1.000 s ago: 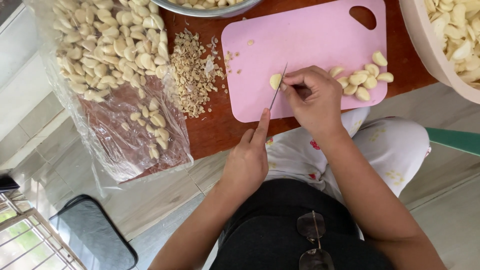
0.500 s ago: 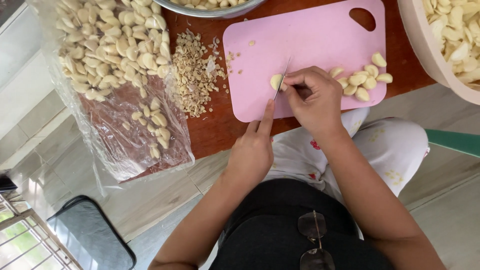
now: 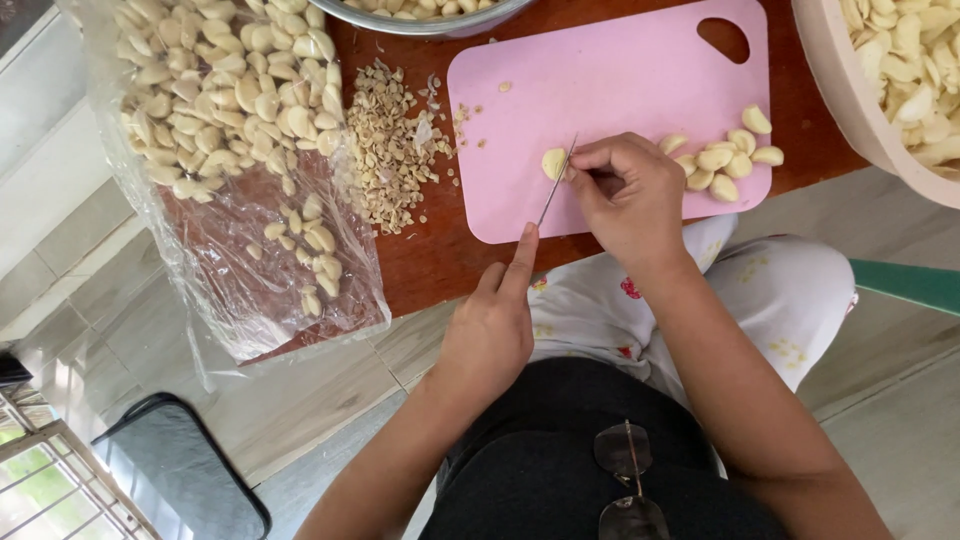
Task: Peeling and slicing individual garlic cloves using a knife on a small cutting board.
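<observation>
Setting: a reddish-brown wooden tabletop point(image 3: 440, 260) over a pale tiled floor, seen from above the seated person's lap.
Board: a pink plastic cutting board with a teardrop handle hole point(image 3: 620, 70) lies flat on the tabletop, near its front edge.
Clove in hand: one peeled cream garlic clove point(image 3: 553, 163) rests on the board, at about the middle of its left half.
Right hand: the right hand point(image 3: 625, 195) is curled closed over the clove's right side, its fingertips pinning the clove to the board.
Left hand: the left hand point(image 3: 490, 335) is closed around the handle of a thin-bladed small knife point(image 3: 556, 182), forefinger stretched along the spine; the handle itself is hidden in the palm.
Blade: the tip meets the clove's right end, just beside the pinning fingertips.
Doing it well: judging by the scene, the trim is best kept to the clove's very end, with the fingertips tucked back from the edge and the cut pressed straight down onto the board.
Risk: the clove is small and rounded, so it could roll; a firm pin looks necessary.
Trimmings: a heap of small tan cut-off bits point(image 3: 390, 150) lies on the tabletop left of the board.
Waiting cloves: a cluster of peeled cloves point(image 3: 725, 160) sits on the board's right part.
Supply: a clear plastic bag of garlic cloves point(image 3: 230, 110) lies at the far left.
</observation>
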